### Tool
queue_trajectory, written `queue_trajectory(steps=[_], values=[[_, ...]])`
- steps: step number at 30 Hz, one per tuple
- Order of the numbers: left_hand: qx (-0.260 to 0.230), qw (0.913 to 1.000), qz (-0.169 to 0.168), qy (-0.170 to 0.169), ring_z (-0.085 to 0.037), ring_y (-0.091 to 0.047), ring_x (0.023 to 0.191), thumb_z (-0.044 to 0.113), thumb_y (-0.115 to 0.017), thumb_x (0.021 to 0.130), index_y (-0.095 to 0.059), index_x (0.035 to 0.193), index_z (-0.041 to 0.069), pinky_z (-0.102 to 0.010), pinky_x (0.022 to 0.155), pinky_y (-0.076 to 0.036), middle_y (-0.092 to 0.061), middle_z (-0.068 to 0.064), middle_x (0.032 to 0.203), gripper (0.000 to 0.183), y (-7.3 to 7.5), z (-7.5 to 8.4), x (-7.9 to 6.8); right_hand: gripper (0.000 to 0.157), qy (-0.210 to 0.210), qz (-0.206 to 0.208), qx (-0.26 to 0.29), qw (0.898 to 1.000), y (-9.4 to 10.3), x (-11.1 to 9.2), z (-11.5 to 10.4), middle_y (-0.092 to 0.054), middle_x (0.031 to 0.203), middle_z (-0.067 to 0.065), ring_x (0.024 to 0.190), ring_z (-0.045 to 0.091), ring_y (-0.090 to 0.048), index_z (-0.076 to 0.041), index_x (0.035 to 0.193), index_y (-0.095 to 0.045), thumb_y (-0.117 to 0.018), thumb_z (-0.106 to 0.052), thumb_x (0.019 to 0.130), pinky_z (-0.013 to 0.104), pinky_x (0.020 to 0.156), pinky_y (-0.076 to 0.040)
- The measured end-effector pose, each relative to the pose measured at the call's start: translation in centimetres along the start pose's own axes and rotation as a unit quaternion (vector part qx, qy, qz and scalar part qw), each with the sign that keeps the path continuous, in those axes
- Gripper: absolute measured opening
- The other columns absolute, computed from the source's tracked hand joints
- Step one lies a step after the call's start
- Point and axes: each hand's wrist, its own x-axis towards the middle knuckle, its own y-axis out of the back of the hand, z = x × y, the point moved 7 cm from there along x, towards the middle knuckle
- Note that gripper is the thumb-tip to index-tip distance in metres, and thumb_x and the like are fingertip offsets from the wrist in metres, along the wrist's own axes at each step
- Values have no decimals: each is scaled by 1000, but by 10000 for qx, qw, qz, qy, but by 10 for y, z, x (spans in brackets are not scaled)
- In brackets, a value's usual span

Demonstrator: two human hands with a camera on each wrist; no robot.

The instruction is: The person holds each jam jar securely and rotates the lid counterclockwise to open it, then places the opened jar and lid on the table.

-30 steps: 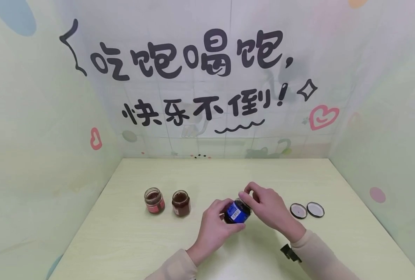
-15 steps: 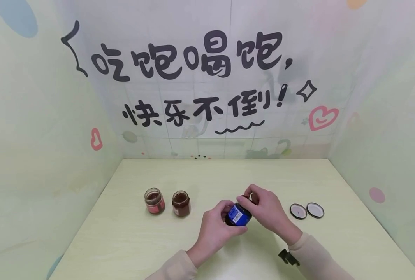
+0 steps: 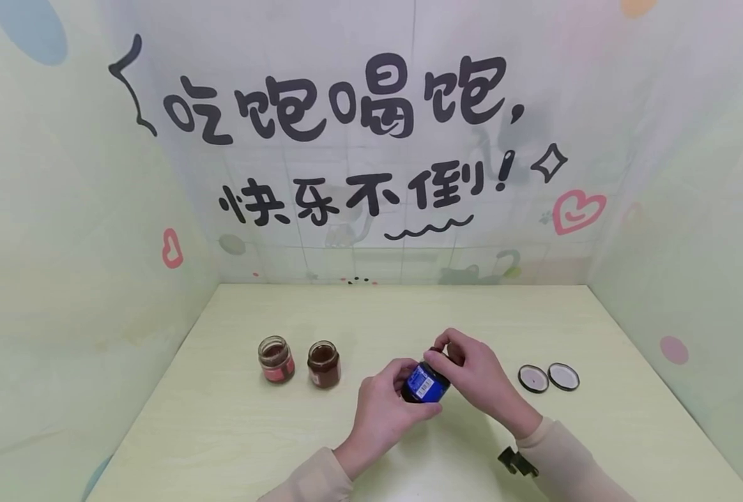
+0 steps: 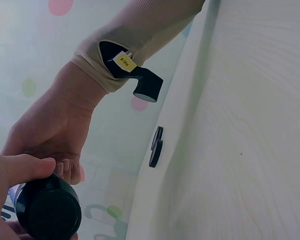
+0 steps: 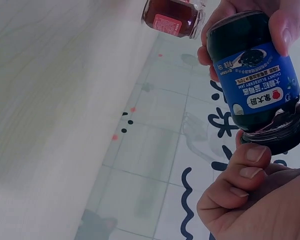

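A jar of blueberry jam (image 3: 424, 384) with a blue label is held tilted above the table, its mouth toward the upper right. My left hand (image 3: 384, 404) grips its body, thumb and fingers on opposite sides. With curled fingers, my right hand (image 3: 481, 376) holds the black lid (image 5: 282, 134) at the jar's mouth. Glass shows between the label and the lid in the right wrist view. Seen from the left wrist, the jar's dark base (image 4: 52, 215) faces the camera, and the lid is hidden behind it.
Two lidless jars stand at left on the table (image 3: 221, 432): one with a pink label (image 3: 277, 361) and a dark red one (image 3: 324, 366). Two lids, a nearer one (image 3: 534, 378) and another (image 3: 563, 376), lie inside-up at right. Printed walls enclose the table's back and sides.
The right hand's fingertips have shifted slightly left onto the jar's mouth, where glass showed before and the dark lid now sits. The jar has moved very little. The other jars and lids have not moved.
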Motion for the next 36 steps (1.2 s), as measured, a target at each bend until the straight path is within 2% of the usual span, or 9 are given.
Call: queue_trajectory(steps=[8,36], values=[[163,9998,59,52,-5,-68,90,29,-96,66,-66,117,22,-26,79,-55,-73,9,100,60,2,0,0,19,82,-84,33,9999,-1,0,-3,-45,61,-4,54,14,-44,-32,97,-62,-67,-50,94,29,51,-40],[190,9997,124,-45,-6,-68,91,29,-94,68,-65,117,23,-27,77,-55,-74,9,103,57,6,5,-2,16,285,-243,344,9987,-3,2,-8,-46,65,-2,55,14,-45,-33,104,-64,-67,-46,96,29,50,-41]])
